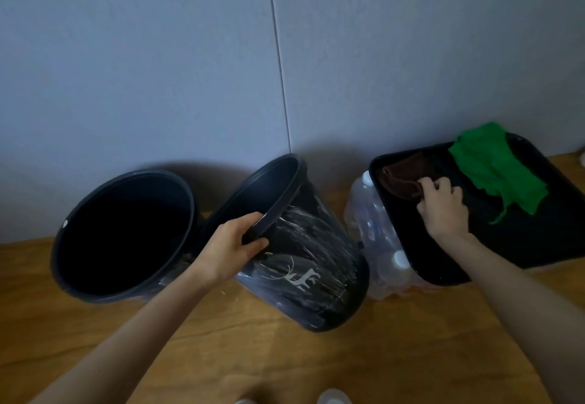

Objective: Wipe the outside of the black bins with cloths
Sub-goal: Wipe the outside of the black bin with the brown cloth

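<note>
So there are two black bins sitting on the wooden floor (253, 349), up against a grey wall (158, 55). The left bin (164, 201) stands roughly upright with its open mouth facing the camera, and neither hand is on it. The middle bin (316, 261) is tipped over toward the left, so its rim leans on or right next to the left bin. Its scuffed side, covered in whitish streaks and a pale mark, faces up and toward the viewer.

The left hand (235, 245) has that tilted bin by the near part of the rim: fingers hooked over the lip and inside, thumb pressed on the outside wall just below it. A proper grip, basically holding the bin at that angle.

The right hand (443, 204) is off to the right, well apart from both bins. It's on top of a black lid (522, 229) that covers a clear plastic box (370, 223) full of what look like bottles. The fingers are curled down onto the near right edge of a brown cloth (402, 178) lying on the lid's far left corner, pinching it. A green cloth (493, 169) is spread on the same lid, further right and a bit farther back, just beside the right hand but not touched by it.
</note>
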